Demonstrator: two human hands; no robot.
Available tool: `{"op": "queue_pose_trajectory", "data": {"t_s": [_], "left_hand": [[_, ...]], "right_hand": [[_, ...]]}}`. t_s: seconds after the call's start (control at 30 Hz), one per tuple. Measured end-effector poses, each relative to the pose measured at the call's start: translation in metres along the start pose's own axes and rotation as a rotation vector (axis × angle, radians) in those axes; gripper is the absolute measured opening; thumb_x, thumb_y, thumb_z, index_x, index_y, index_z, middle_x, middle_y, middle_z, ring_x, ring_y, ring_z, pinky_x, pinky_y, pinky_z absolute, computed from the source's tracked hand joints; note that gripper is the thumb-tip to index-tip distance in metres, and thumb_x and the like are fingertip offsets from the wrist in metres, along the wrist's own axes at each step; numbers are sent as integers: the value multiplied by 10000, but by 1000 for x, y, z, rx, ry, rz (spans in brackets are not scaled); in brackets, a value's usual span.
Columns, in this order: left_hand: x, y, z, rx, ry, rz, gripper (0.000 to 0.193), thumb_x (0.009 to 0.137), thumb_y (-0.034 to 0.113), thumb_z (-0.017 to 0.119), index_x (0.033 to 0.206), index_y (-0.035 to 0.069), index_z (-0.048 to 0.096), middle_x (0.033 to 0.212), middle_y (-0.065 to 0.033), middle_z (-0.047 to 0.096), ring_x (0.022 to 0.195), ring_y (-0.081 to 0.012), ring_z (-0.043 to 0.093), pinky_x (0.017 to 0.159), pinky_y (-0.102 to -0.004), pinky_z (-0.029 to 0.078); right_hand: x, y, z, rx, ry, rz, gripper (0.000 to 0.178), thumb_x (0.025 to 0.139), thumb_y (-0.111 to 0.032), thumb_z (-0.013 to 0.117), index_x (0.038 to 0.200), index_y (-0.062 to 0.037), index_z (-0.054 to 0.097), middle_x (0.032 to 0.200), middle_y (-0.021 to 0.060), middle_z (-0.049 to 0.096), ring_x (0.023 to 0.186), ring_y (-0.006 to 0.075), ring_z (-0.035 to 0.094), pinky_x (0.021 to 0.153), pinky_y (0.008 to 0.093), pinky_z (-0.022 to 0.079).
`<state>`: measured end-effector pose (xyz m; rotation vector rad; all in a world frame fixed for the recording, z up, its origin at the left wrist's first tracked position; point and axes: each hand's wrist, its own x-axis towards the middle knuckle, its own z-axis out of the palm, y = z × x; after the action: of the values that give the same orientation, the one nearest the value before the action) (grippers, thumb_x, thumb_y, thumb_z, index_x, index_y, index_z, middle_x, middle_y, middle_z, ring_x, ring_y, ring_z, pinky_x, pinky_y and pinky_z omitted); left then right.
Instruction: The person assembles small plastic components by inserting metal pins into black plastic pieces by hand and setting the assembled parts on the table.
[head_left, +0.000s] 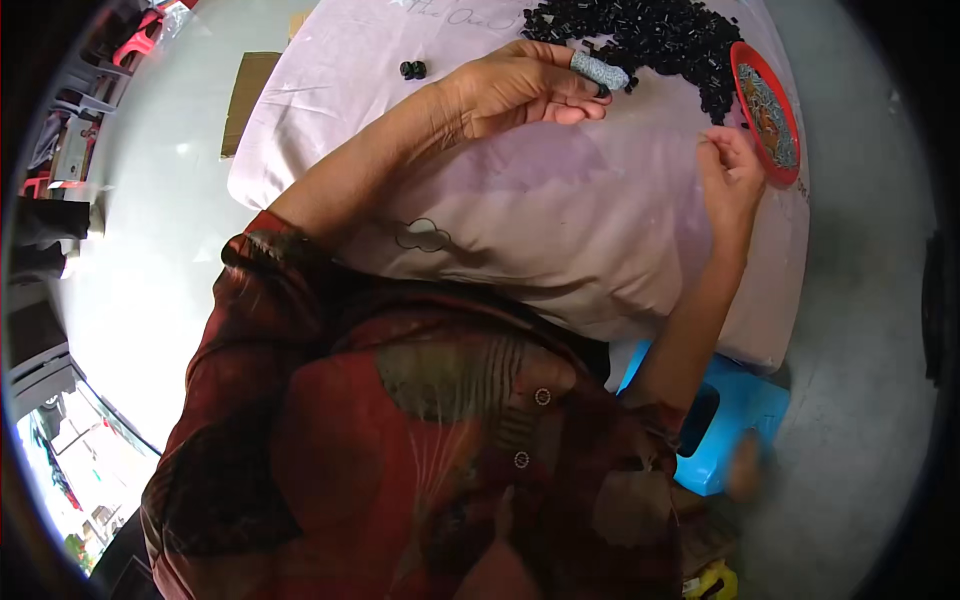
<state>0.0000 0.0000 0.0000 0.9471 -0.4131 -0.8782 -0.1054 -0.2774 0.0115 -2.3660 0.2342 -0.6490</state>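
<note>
1. Hands at work: two, one left hand, one right hand.
2. Grey finger wraps: one.
3. Red dishes: one.
4. Metal pieces in it: many, too small for me to count.
5. Heaps of black parts: one, pieces uncountable.
6. Separate black clusters: one.
7. Blue stools: one.
8. Ring-shaped shirt buttons: two.

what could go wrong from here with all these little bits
The red tray sits near the right edge of the pink cloth, so a knock from the right hand beside it might spill its metal bits.

The small black piece at the left hand could slip, since the grey wrap on one finger may dull its feel.
</note>
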Motion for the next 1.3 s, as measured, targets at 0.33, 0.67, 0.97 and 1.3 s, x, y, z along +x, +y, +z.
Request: {"op": "queue_pose_trajectory", "data": {"t_s": [0.33, 0.67, 0.97, 1.3], "left_hand": [[-5, -27, 1, -49, -3, -14, 167, 921, 49, 654, 1078, -4, 671, 934, -78, 707, 826, -133, 697, 732, -227, 591], [24, 0, -53, 1004, 415, 472, 237, 768, 130, 708, 999, 87, 740, 810, -113, 719, 755, -196, 695, 684, -325, 549], [15, 1, -44, 1265, 451, 458, 254, 741, 209, 696, 980, 138, 749, 845, -126, 712, 793, -290, 691, 762, -383, 548], [20, -2, -37, 1530, 527, 425, 193, 805, 212, 610, 928, 122, 729, 902, -175, 697, 868, -384, 654, 805, -452, 526]], "right_hand": [[-41, -93, 66, 512, -156, -46, 77, 894, -27, 678, 962, 0, 652, 814, -34, 627, 679, 2, 510, 578, 153, 391], [-21, -68, 63, 362, -166, 26, 68, 858, -33, 685, 907, -4, 647, 776, -36, 614, 679, 13, 510, 602, 167, 406], [-9, -40, 67, 313, -109, 52, 86, 856, -40, 679, 931, 2, 670, 787, -29, 626, 687, 21, 523, 638, 173, 429], [-20, -48, 67, 416, -96, 7, 107, 907, -74, 662, 979, 5, 670, 857, -36, 623, 752, 22, 518, 686, 173, 424]]}}
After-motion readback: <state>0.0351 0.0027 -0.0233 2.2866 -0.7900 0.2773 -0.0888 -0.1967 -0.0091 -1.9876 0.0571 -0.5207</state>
